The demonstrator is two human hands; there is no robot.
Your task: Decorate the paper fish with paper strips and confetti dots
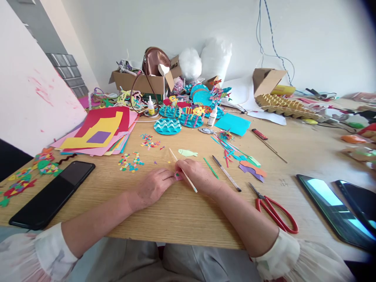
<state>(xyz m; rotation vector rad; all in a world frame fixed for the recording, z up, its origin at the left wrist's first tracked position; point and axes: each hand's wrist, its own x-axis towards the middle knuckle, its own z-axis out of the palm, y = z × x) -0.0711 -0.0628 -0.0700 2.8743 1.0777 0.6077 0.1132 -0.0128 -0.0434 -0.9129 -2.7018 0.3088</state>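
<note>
One sm. pink pc (pixel 178 176) btwn L fingers (pixel 167 174) & R fingers (pixel 187 167)

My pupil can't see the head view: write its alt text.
A person's left hand and right hand meet at a small pink piece on a wooden table, the right holding a stick. Beyond lies a green paper fish, with red scissors at right.

On my remote feed, a small pink piece (pixel 178 176), mostly hidden, sits between the left hand (pixel 152 187) and right hand (pixel 196 175); I see a slim pale stick (pixel 189 180), blue-green at its near end, slanting across the latter.
</note>
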